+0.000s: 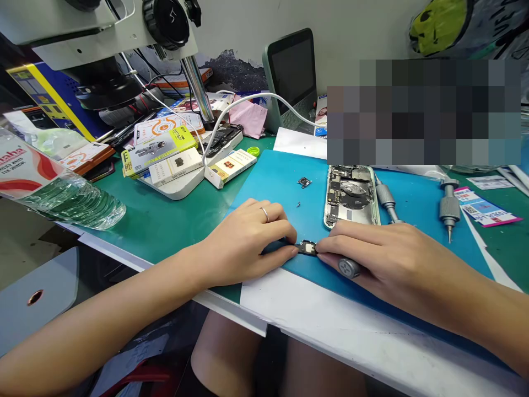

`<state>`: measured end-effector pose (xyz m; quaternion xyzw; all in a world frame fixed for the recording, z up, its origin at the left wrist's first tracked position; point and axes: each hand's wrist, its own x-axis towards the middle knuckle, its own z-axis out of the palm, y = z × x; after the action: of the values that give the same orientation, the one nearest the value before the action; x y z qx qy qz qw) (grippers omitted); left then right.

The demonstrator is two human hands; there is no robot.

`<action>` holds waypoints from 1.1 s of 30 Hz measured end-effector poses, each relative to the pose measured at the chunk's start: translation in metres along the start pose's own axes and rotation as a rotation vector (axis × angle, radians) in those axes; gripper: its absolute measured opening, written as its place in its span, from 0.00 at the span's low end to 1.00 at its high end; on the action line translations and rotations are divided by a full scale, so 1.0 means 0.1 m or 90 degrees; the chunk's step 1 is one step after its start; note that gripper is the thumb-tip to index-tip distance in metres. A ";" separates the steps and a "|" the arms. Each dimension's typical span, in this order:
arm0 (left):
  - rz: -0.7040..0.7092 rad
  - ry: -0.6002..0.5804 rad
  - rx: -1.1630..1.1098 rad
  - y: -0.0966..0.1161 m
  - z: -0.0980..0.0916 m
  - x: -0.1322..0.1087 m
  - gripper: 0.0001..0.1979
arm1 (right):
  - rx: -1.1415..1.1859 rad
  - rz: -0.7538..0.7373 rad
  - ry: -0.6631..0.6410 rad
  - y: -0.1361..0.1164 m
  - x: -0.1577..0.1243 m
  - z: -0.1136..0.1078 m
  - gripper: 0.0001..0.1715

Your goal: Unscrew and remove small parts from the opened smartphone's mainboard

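Note:
My left hand [252, 242], with a ring on one finger, pinches the left end of a small black phone part [308, 247] with a pale square on it. At its other end, the fingertips of my right hand [363, 248] are closed on the same part. A grey screwdriver [349, 268] is tucked in my right hand, its round cap with a cross mark showing. Just beyond the right hand lies an opened phone [352, 194], its board and inner parts bare. A small dark component [305, 182] and a tiny metal piece [298, 204] lie on the blue mat [264, 182].
Two more grey screwdrivers [386, 197] [449, 207] lie at the right. A microscope [103, 82] overhangs the left side, near battery boxes [161, 150] and a tilted water bottle [82, 198]. A white cable [248, 98] arches behind. A screen device [291, 77] stands at the back.

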<state>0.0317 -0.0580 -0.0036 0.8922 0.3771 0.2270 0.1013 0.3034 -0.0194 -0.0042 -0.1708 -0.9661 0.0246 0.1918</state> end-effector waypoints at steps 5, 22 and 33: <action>0.002 0.002 0.001 0.01 0.00 0.00 0.07 | 0.019 0.031 0.001 -0.01 0.03 -0.01 0.15; 0.007 0.014 0.011 0.01 0.01 0.01 0.07 | -0.015 0.046 -0.014 -0.06 0.06 -0.01 0.13; 0.044 0.053 0.012 0.01 0.08 -0.04 0.08 | -0.092 0.347 -0.125 0.65 -0.24 -0.75 0.16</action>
<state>0.0338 -0.0620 -0.0111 0.8953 0.3525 0.2633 0.0692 0.3735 0.0327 0.0491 -0.4341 -0.8978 0.0231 0.0709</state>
